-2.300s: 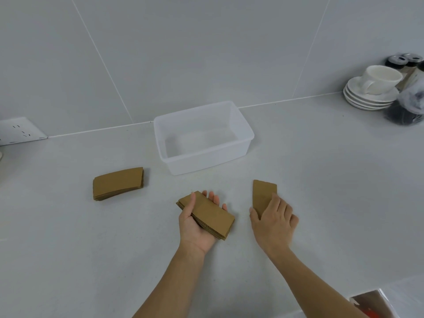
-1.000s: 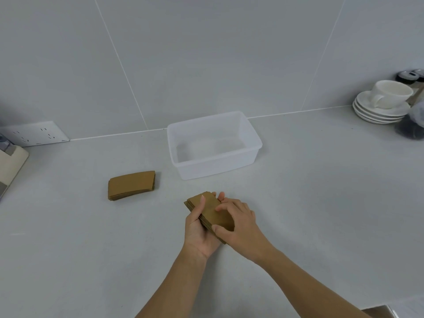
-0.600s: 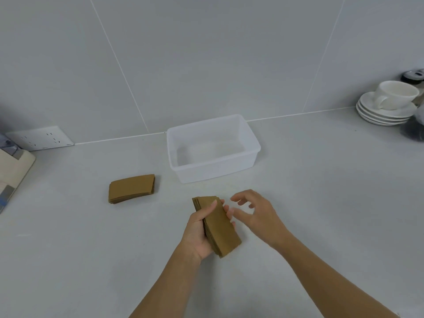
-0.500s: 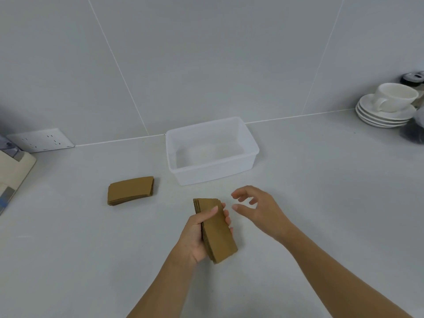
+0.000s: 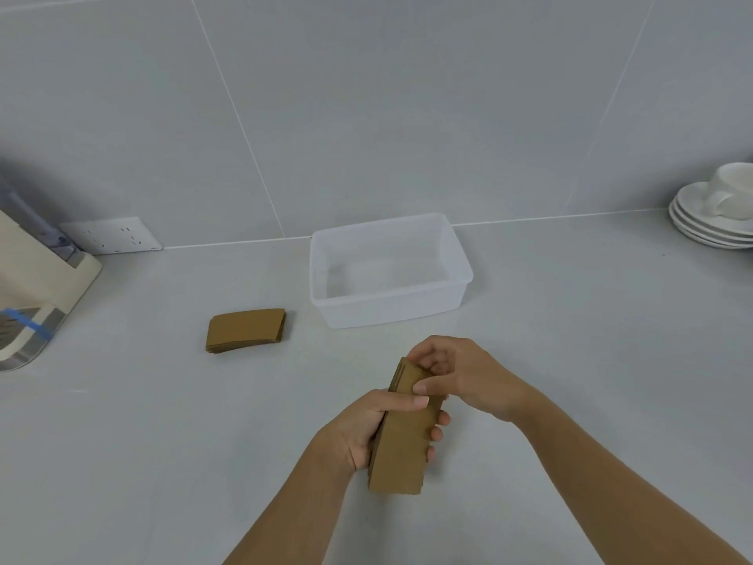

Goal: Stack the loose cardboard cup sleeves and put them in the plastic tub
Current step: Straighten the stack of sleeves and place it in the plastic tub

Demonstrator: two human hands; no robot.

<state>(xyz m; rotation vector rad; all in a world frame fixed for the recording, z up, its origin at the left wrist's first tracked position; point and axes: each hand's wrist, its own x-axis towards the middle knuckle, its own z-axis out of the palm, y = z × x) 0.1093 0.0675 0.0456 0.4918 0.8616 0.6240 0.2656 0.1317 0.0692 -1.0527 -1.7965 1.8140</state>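
desk: pale grey flat desk point(image 5: 142, 442) running back to a grey tiled wall, everything sits on it
appliance: cream-coloured machine with a blue strip point(image 5: 28, 303), cut off at the 9 o'clock edge, can't tell what it is
tub: clear rectangular plastic tub point(image 5: 389, 307) at 12 o'clock from the hands, open top, nothing inside
saucers: stack of white saucers with a white cup on top point(image 5: 709, 222), way over at 2 o'clock, well apart from the rest
socket: white wall socket plate point(image 5: 110, 235) at 10 o'clock, low on the wall
held stack: brown cardboard cup sleeves point(image 5: 405, 442), stacked and held above the desk, near the tub but not in it
second stack: another brown sleeve pile point(image 5: 245, 330) flat on the desk at 10 o'clock, just left of the tub
left hand point(image 5: 362, 430): clamped round the held stack's near half, thumb on top
right hand point(image 5: 460, 373): pinching the far end of the same stack
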